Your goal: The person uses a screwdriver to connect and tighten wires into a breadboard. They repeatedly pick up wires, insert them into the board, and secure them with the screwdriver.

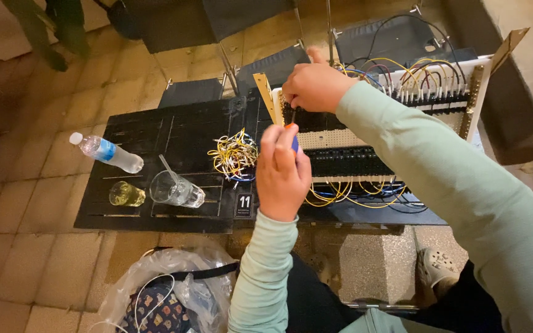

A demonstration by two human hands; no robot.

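**Screwdriver at the upper left corner of a propped wiring panel**

Wiring panel (377, 132) stands tilted back at the far right of the black worktop (155, 139), so its face of terminal rows looks up toward the wearer and both hands can reach it from the near side. Coloured wires loop over its top edge and sag in a yellow and blue bundle beneath its lower edge.

The left hand (282, 176) rises from below, forearm almost vertical in the picture, its fingers curled shut around the orange and blue handle of a screwdriver (292, 137). The thin shaft points up and away toward the panel's upper left corner, which suits driving a terminal screw there; the tip itself is too small to make out. The right hand (316, 86) comes in from the right, its pale green sleeve crossing the panel diagonally. It is closed against that same corner, thumb raised, seemingly steadying the panel or pinching something small; what it grips, if anything, is hidden.

Just left of the panel lies a loose tangle of yellow and white wire offcuts (234, 154), within easy reach. Well apart, at the worktop's left end, lie a water bottle (107, 152) on its side, a small glass of yellowish liquid (126, 193) and a clear cup (177, 190) with a straw. A plastic bag (161, 290) sits on the tiled floor below.
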